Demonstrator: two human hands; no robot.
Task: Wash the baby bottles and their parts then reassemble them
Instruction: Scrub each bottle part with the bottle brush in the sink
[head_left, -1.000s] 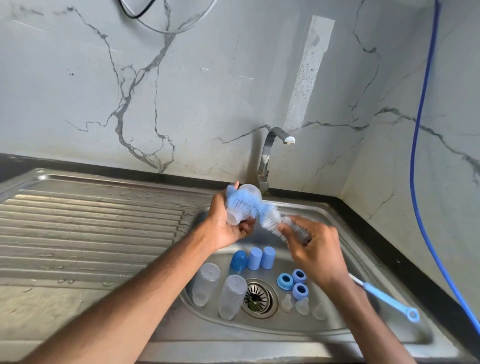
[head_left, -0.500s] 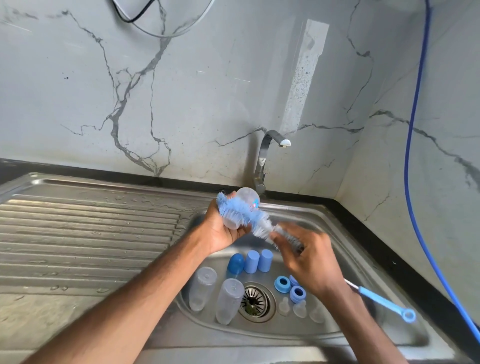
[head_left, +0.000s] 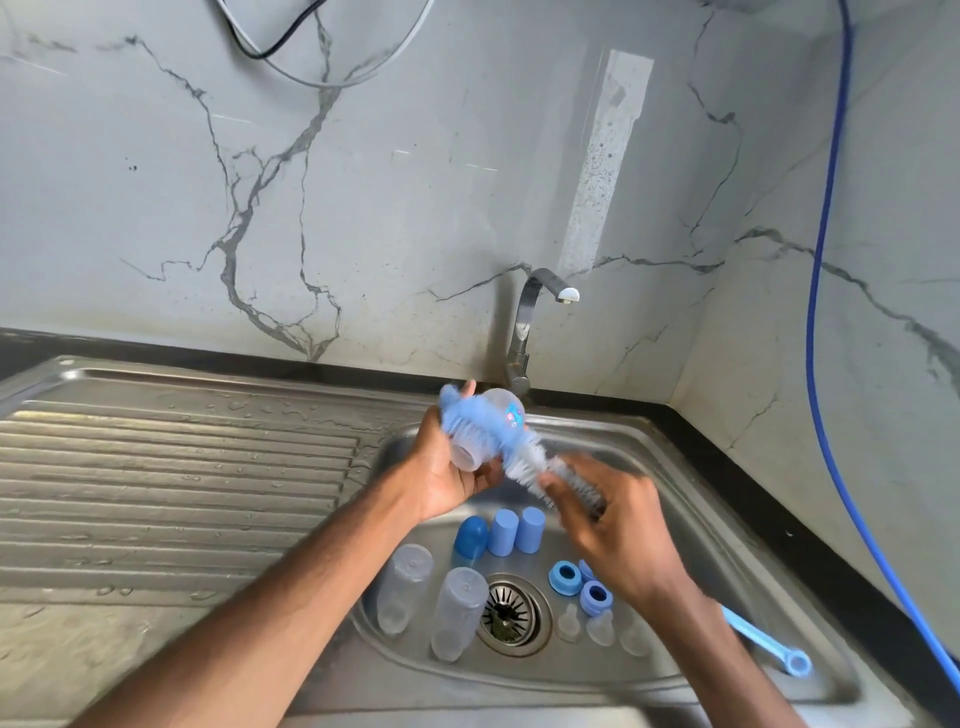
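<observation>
Over the sink, my left hand (head_left: 447, 470) grips a clear baby bottle (head_left: 491, 415) with a small coloured print. A blue and white bottle brush (head_left: 498, 434) lies across the outside of that bottle. My right hand (head_left: 610, 525) grips the brush at the base of its bristles, and its light blue handle (head_left: 769, 644) sticks out behind my wrist. Two more clear bottles (head_left: 405, 587) (head_left: 460, 613) lie on the sink floor by the drain. Behind them stand three blue caps (head_left: 501, 532). Blue collar rings (head_left: 565, 577) and clear teats (head_left: 600, 629) sit right of the drain.
The steel sink basin (head_left: 727, 525) has a ribbed, wet drainboard (head_left: 182, 478) on its left. A tap (head_left: 535, 322) stands behind the basin with no water running. A blue hose (head_left: 826, 312) hangs down the right wall. Marble walls close the corner.
The brush has slid along the outside of the bottle as my right hand moves it; that hand is now blurred. My left hand has kept its hold on the bottle.
</observation>
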